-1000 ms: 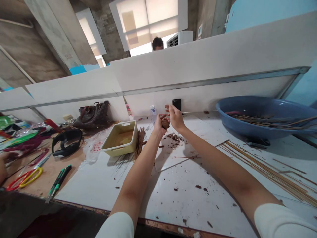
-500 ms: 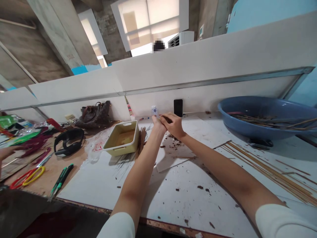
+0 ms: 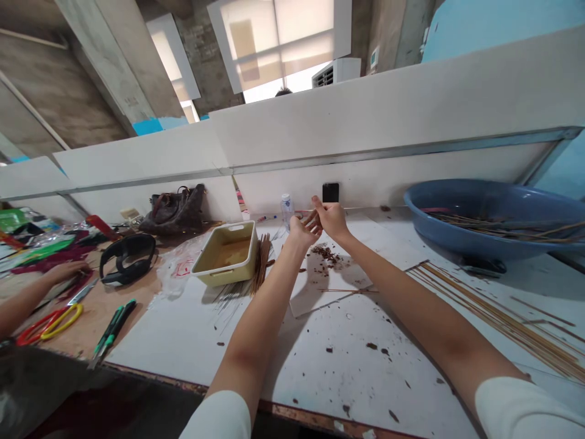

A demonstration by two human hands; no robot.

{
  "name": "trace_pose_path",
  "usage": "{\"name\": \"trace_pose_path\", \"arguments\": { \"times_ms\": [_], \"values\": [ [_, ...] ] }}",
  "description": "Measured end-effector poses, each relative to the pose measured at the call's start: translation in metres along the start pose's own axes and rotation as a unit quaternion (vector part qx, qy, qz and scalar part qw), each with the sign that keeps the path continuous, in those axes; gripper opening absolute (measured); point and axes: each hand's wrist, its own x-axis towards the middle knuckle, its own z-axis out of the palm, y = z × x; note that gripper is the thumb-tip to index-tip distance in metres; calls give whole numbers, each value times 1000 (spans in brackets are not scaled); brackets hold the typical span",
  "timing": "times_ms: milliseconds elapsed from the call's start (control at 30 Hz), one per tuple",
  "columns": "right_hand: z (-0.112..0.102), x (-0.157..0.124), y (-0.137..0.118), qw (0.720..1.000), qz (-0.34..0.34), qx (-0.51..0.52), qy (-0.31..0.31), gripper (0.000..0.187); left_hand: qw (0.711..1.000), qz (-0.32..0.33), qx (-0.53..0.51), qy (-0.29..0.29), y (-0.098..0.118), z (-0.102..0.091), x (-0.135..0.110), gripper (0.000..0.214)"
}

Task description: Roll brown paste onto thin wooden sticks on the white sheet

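Left hand: the person's left hand is raised above the white workbench, palm turned toward the right hand, fingers loosely spread.

Right hand: the person's right hand faces it, just beside it and slightly farther back, with the fingers curving toward the left hand.

Grip: neither hand looks tightly clenched, but the fingertips are small and overlap in this view, so I cannot tell which hand, if either, is grasping the stick.

Stick: a thin brown stick sits between the two hands, above the bench and slightly tilted.

Below the hands: a small heap of brown crumbs lies on the bench, with more specks scattered around it.

Nearby: a plastic water bottle stands just beyond the left hand, and a black phone leans against the white partition.

Left side: a yellow tray sits beside a bundle of brown sticks. Another person's hand rests near red-and-yellow scissors.

Right side: a blue basin holds more sticks.
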Motion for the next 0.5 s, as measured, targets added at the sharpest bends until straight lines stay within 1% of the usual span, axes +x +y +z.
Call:
{"name": "trace_pose_path", "arguments": {
  "times_ms": [100,167,233,300,367,433,500],
  "values": [
    [1,1,3,995,-79,-47,-34,91,1000,-1,-15,-16,-5,3,4,19],
    [1,-2,1,987,-113,-78,-79,91,999,12,-35,-27,-4,3,7,17],
    [1,-5,-2,977,-133,-110,-125,88,998,28,-54,-35,1,0,10,19],
    [1,-7,-4,967,-161,-135,-144,83,996,38,-66,-37,7,-4,12,24],
    [0,-6,-5,964,-180,-143,-136,80,997,40,-65,-33,12,-8,13,26],
    [-1,-4,-5,971,-170,-127,-111,78,997,39,-56,-31,15,-9,14,23],
    [-1,-1,-4,981,-153,-94,-68,75,998,37,-46,-31,14,-8,13,19]
  ]
}}
